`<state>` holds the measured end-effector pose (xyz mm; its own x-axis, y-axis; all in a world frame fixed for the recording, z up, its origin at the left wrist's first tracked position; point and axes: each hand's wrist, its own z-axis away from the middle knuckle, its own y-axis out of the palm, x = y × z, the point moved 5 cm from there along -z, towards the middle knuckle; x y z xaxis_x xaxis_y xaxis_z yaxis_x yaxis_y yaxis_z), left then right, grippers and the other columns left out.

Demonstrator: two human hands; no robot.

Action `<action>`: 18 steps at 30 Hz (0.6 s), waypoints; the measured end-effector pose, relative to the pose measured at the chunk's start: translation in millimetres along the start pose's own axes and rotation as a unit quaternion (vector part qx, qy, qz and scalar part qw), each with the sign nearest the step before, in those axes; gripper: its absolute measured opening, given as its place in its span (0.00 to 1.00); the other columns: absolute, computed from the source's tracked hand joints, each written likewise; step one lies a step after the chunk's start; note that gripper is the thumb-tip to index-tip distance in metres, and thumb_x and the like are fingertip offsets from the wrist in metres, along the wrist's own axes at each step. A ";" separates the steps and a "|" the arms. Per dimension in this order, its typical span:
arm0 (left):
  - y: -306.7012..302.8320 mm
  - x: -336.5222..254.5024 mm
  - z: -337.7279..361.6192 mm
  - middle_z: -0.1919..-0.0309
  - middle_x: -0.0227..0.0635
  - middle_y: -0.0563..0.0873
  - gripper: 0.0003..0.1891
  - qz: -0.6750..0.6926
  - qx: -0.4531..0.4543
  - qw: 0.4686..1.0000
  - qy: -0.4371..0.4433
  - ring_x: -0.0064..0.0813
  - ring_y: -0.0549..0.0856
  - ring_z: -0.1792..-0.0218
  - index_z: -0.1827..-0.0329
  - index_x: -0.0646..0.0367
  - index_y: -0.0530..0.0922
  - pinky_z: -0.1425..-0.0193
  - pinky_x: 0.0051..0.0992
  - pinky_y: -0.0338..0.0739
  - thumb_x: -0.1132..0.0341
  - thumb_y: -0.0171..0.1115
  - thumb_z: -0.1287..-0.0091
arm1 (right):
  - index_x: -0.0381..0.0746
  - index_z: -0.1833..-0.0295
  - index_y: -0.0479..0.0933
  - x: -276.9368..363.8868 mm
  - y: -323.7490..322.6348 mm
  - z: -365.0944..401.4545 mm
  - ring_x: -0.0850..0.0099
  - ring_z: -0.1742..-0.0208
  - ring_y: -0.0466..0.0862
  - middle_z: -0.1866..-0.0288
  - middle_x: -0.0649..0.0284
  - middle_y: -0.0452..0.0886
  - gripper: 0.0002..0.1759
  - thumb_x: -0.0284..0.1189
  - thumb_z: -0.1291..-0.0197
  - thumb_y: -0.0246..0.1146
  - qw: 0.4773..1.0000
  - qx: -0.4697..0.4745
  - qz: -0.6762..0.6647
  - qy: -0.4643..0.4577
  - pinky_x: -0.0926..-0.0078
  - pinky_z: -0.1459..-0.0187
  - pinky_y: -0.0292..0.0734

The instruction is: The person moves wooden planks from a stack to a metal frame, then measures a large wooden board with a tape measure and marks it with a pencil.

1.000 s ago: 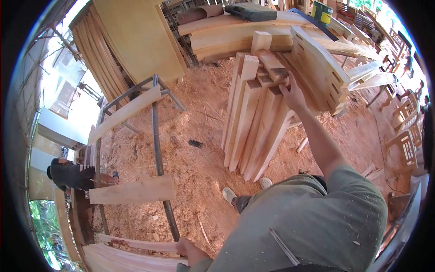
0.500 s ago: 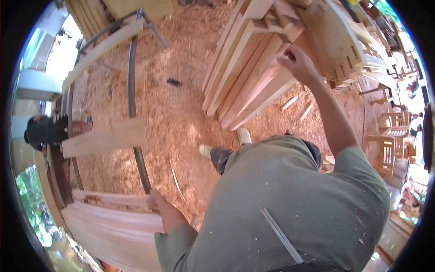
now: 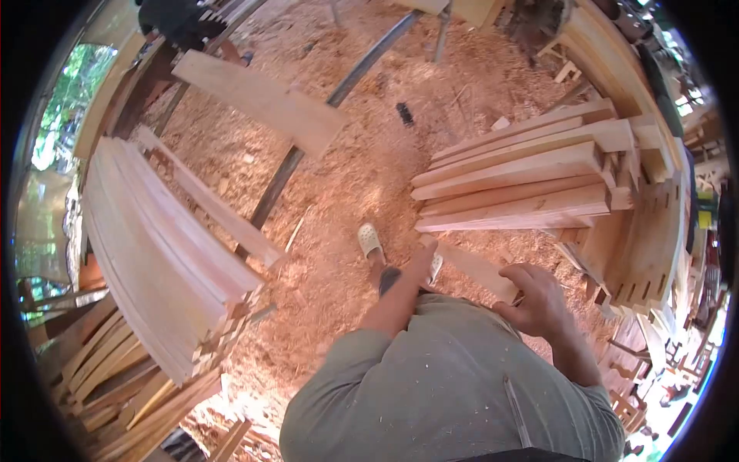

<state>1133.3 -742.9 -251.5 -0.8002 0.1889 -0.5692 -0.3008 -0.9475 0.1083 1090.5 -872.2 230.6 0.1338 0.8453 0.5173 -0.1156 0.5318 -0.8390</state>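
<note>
A short pale wooden board (image 3: pixel 479 271) is held in front of my body, above the shaving-covered ground. My right hand (image 3: pixel 535 299) grips its right end, with the thumb and fingers on either side of the wood. At the other end is my left hand (image 3: pixel 420 262), closed on the board with its fingers partly hidden. Just beyond the board, a stack of thick planks (image 3: pixel 516 173) lies on the right.
Wide boards (image 3: pixel 158 246) lie stacked on the left, with a narrow strip (image 3: pixel 212 196) beside them. Another board (image 3: pixel 262 100) rests across a dark rail (image 3: pixel 279 185). A slotted wood panel (image 3: pixel 639 246) stands at right. A person (image 3: pixel 181 23) is at the upper left.
My view has swung left. My right hand has come down from the plank stack and my left hand has left the left-hand boards; both now hold a short board before me.
</note>
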 end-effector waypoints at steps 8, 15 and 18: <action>28.9 1.0 36.9 0.51 0.45 0.81 0.26 0.354 0.101 0.896 -0.248 0.45 0.81 0.49 0.50 0.57 0.76 0.45 0.49 0.77 0.42 0.53 0.33 | 0.26 0.31 0.62 -5.5 -200.4 170.4 0.73 0.61 0.78 0.63 0.64 0.76 0.59 0.57 0.62 0.72 0.945 -0.313 -0.023 0.096 0.75 0.58 0.74; 41.5 -88.7 96.6 0.59 0.35 0.83 0.17 0.261 0.093 0.953 -0.122 0.35 0.84 0.58 0.53 0.54 0.77 0.48 0.37 0.80 0.52 0.57 0.34 | 0.33 0.31 0.66 -61.7 -267.1 342.3 0.69 0.58 0.78 0.59 0.61 0.78 0.38 0.50 0.36 0.59 0.856 -0.497 0.113 0.087 0.69 0.51 0.74; 45.1 -155.9 168.7 0.62 0.28 0.83 0.16 0.338 0.064 0.936 -0.070 0.27 0.83 0.63 0.56 0.52 0.78 0.56 0.28 0.81 0.52 0.63 0.38 | 0.34 0.32 0.67 -193.0 -286.1 480.1 0.70 0.55 0.80 0.57 0.61 0.79 0.26 0.37 0.30 0.55 0.789 -0.557 -0.057 0.251 0.72 0.49 0.74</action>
<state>1156.9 -771.6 -20.4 -0.8874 -0.4027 -0.2243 0.2465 -0.8257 0.5074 625.2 -1162.3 451.9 0.4861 0.5186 0.7034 0.8258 -0.0092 -0.5638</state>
